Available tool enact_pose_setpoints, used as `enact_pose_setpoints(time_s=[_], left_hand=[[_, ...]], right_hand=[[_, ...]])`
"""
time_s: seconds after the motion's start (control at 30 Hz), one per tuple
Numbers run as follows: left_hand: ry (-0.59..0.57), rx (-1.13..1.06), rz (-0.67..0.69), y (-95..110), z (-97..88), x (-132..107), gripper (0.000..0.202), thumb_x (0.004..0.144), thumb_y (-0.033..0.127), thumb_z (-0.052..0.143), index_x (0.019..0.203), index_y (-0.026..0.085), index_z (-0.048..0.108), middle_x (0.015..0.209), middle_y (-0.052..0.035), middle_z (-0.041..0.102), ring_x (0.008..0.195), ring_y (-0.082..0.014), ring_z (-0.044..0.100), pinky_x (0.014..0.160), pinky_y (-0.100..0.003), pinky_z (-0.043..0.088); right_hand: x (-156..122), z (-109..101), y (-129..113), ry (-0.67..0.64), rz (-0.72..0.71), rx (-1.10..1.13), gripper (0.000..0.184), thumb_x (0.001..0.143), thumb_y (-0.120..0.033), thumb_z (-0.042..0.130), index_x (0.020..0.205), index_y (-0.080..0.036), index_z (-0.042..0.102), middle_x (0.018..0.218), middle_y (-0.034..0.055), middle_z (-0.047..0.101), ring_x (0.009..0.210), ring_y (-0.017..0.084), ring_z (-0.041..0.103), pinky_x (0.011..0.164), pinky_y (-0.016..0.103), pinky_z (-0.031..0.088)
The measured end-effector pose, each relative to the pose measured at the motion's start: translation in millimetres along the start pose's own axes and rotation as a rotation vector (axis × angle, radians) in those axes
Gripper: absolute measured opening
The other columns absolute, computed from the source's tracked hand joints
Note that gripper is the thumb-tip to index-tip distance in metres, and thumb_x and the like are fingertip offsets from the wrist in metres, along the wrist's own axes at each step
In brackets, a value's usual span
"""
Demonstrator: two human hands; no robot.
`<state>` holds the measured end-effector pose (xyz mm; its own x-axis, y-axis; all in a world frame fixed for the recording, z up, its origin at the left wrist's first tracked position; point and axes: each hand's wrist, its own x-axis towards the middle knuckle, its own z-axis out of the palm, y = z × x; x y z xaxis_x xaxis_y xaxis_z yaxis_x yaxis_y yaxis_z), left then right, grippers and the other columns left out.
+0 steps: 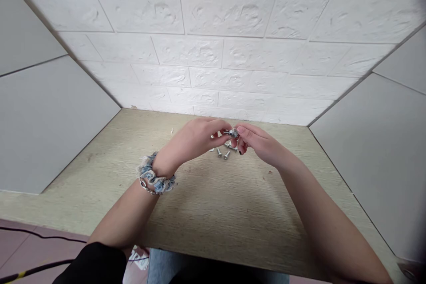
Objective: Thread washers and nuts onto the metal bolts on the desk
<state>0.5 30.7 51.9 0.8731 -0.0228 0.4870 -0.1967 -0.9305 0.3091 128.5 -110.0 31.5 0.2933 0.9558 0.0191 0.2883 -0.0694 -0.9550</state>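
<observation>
My left hand (196, 140) and my right hand (259, 144) meet above the middle of a light wooden tabletop (213, 204). Both pinch a small silver bolt with a nut (231, 132) between their fingertips, the left from the left end, the right from the right. On the table just below the hands lie several loose silver bolts (223, 153). A blue and white scrunchie with a bracelet (155, 179) sits on my left wrist.
A white brick-pattern wall (213, 53) closes the back of the table. Plain grey panels stand at the left (40, 115) and right (382, 151). A tiny white scrap (171, 131) lies near the back. Dark cables (29, 270) run along the floor at lower left.
</observation>
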Motion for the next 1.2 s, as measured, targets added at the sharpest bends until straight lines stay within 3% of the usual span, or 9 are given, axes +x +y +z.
enact_pose_setpoints(time_s=[0.23,0.4,0.53,0.67,0.77,0.83,1.2], left_hand=[[-0.017,0.033,-0.030,-0.2,1.0,-0.2,0.020,0.084,0.033,0.051,0.089,0.017,0.061,0.074,-0.0007,0.064,0.066,-0.0089,0.058,0.060,-0.019,0.042],[-0.045,0.031,-0.032,-1.6,3.4,-0.5,0.019,0.085,0.032,0.050,0.091,0.017,0.061,0.076,-0.0007,0.065,0.067,-0.0096,0.058,0.067,-0.022,0.045],[-0.044,0.030,-0.034,-2.4,4.5,-0.7,0.019,0.085,0.031,0.049,0.091,0.018,0.061,0.078,-0.0001,0.065,0.067,-0.0092,0.058,0.072,-0.024,0.046],[-0.055,0.029,-0.024,-2.0,4.0,-0.2,0.019,0.085,0.030,0.049,0.091,0.017,0.061,0.078,0.0003,0.064,0.066,-0.0083,0.057,0.074,-0.024,0.046],[-0.071,0.037,-0.020,-0.5,3.6,0.0,0.018,0.086,0.029,0.049,0.091,0.018,0.061,0.077,0.0011,0.064,0.067,-0.0080,0.056,0.076,-0.024,0.046],[-0.082,0.030,-0.013,0.6,3.3,0.1,0.017,0.086,0.028,0.049,0.091,0.018,0.062,0.078,0.0012,0.064,0.068,-0.0082,0.057,0.077,-0.025,0.046],[-0.085,0.070,0.007,-1.9,4.3,-0.7,0.022,0.087,0.033,0.047,0.091,0.017,0.061,0.076,-0.0008,0.064,0.066,-0.0091,0.057,0.077,-0.026,0.046]], right_hand=[[-2.3,-5.5,-3.9,-0.014,-0.043,-0.012,0.020,0.084,-0.039,0.049,0.083,-0.019,0.048,0.074,-0.0002,0.049,0.063,0.010,0.046,0.060,0.026,0.041],[-3.6,-5.3,-3.5,-0.014,-0.063,-0.057,0.010,0.081,-0.024,0.051,0.087,-0.021,0.044,0.078,-0.0010,0.050,0.065,0.010,0.046,0.059,0.026,0.038],[-3.8,-4.9,-2.2,0.027,-0.069,-0.025,0.023,0.078,-0.015,0.047,0.097,-0.025,0.040,0.092,-0.0006,0.053,0.063,0.009,0.047,0.061,0.027,0.039],[-2.2,-2.9,-1.2,0.081,0.022,-0.003,0.019,0.087,-0.030,0.038,0.104,-0.023,0.044,0.087,0.0018,0.056,0.062,0.010,0.049,0.061,0.028,0.041],[0.1,0.1,0.2,0.060,0.070,-0.017,0.042,0.089,-0.051,0.029,0.093,-0.017,0.053,0.082,0.0052,0.058,0.062,0.011,0.051,0.061,0.028,0.042],[1.5,1.7,0.7,0.042,0.085,-0.028,0.048,0.087,-0.056,0.029,0.086,-0.016,0.055,0.080,0.0060,0.060,0.062,0.011,0.051,0.060,0.028,0.042],[-2.0,-0.3,-9.6,0.010,0.091,0.037,0.013,0.082,-0.028,0.049,0.089,-0.018,0.054,0.079,0.0026,0.059,0.063,0.010,0.051,0.062,0.026,0.044]])
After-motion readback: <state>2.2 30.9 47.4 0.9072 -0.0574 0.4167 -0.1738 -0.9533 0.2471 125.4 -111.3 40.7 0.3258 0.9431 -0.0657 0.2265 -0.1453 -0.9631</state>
